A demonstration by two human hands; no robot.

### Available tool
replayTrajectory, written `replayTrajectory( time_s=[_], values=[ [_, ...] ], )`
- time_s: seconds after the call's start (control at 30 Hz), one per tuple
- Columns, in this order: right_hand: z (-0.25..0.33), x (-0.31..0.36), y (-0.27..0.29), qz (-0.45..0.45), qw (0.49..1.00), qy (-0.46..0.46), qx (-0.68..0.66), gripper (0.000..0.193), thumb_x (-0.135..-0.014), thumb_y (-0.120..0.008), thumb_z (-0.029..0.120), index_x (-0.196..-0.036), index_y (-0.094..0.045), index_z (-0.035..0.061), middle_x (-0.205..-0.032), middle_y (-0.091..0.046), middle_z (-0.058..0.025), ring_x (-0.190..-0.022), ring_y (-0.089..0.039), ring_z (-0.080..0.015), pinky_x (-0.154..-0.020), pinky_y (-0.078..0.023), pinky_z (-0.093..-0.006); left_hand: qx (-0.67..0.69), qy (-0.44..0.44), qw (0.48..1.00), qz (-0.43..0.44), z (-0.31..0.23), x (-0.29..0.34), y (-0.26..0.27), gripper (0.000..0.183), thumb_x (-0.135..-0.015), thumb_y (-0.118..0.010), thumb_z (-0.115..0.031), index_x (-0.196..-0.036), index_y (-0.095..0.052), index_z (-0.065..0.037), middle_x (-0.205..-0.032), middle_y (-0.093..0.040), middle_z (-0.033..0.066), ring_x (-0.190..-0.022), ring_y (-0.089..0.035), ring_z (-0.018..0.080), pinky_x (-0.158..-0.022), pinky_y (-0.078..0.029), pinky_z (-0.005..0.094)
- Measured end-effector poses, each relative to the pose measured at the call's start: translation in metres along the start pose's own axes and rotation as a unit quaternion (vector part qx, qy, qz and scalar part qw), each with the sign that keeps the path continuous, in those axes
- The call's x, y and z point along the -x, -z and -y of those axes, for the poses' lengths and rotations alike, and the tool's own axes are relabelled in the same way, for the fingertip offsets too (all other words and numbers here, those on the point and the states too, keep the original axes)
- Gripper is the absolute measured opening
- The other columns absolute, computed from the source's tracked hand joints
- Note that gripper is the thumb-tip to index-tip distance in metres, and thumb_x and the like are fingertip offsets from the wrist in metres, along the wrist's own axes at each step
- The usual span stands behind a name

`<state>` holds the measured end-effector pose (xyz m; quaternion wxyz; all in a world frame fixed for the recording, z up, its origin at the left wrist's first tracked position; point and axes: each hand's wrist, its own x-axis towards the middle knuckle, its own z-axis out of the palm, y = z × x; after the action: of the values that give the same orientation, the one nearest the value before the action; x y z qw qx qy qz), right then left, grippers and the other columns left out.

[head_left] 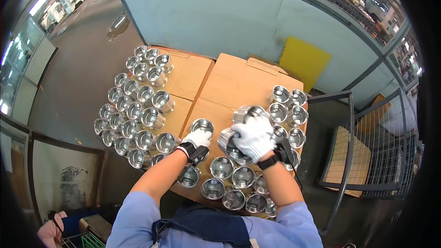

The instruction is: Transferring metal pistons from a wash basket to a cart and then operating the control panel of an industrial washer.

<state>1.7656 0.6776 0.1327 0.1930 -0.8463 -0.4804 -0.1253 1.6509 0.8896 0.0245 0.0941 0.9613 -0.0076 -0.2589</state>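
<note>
Shiny, open-topped metal cylinders, like cups, stand in groups on a cardboard-covered surface (225,82). My left hand (198,138), in a white knitted glove, is closed on the near side of one metal cylinder (202,125) at the middle; its fingers are partly hidden. To its right, my gloved right hand (253,137) spreads over two cylinders and grips them. One is a tilted cylinder (245,113) beyond the fingers, the other a tilted cylinder (227,143) on the thumb side. Whether these two are lifted I cannot tell.
Many cylinders (134,110) stand in rows on the left; others (278,112) line the right edge, and more (233,197) stand close to my body. A pale blue partition (197,18) and a yellow board (303,62) are behind. A wire-mesh cart (379,140) stands at the right.
</note>
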Motion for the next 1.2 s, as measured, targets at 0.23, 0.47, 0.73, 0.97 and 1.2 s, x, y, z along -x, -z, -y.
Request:
replayTrajectory(
  time_s=[0.23,0.47,0.73,0.97,1.2],
  values=[
    [0.007,-0.040,-0.086,0.388,0.911,-0.027,0.138,0.018,-0.081,-0.068,0.031,-0.091,-0.081,0.0243,-0.099,-0.076,-0.0117,-0.108,-0.068,-0.0306,-0.103,-0.037,-0.0548,0.088,0.065,0.993,-0.032,-0.002,-0.002,-0.011,0.032,-0.095,-0.055,-0.026,-0.123,-0.060,-0.013,-0.123,-0.061,0.0173,-0.120,-0.058,0.0357,-0.101,-0.052,0.0467],
    [0.004,-0.014,-0.116,0.258,0.948,0.004,0.185,0.030,-0.078,-0.067,0.048,-0.090,-0.079,0.0239,-0.100,-0.073,-0.0082,-0.112,-0.063,-0.0293,-0.096,-0.041,-0.0534,0.072,-0.064,0.961,-0.259,-0.029,0.050,0.005,0.026,-0.085,-0.061,-0.015,-0.109,-0.067,-0.008,-0.112,-0.062,0.0168,-0.095,-0.062,0.0340,-0.078,-0.053,0.0462],
    [0.025,0.014,-0.074,0.170,0.981,-0.088,-0.036,0.062,-0.063,-0.078,0.041,-0.120,-0.071,0.0182,-0.118,-0.068,-0.0186,-0.125,-0.055,-0.0378,-0.123,-0.018,-0.0606,0.116,0.121,0.885,-0.435,-0.070,0.214,-0.036,0.058,-0.077,-0.072,-0.015,-0.133,-0.061,-0.008,-0.127,-0.058,0.0108,-0.127,-0.055,0.0298,-0.095,-0.058,0.0377],
    [0.096,0.074,0.032,0.107,0.986,0.033,-0.124,0.052,-0.090,-0.074,0.039,-0.133,-0.064,0.0125,-0.115,-0.070,-0.0191,-0.106,-0.064,-0.0403,-0.093,-0.050,-0.0548,0.241,0.209,0.755,-0.573,-0.112,0.392,-0.067,0.047,-0.078,-0.079,-0.012,-0.123,-0.070,-0.004,-0.111,-0.068,0.0173,-0.110,-0.066,0.0352,-0.095,-0.056,0.0401],
    [0.273,0.154,0.059,0.078,0.919,0.218,-0.320,0.057,-0.074,-0.080,0.008,-0.129,-0.067,0.0033,-0.113,-0.071,-0.0132,-0.105,-0.067,-0.0296,-0.101,-0.049,-0.0429,0.078,0.340,0.685,-0.640,-0.275,0.652,-0.093,0.037,-0.079,-0.073,0.007,-0.115,-0.065,0.001,-0.105,-0.067,0.0154,-0.097,-0.066,0.0359,-0.087,-0.055,0.0423]
  ],
)
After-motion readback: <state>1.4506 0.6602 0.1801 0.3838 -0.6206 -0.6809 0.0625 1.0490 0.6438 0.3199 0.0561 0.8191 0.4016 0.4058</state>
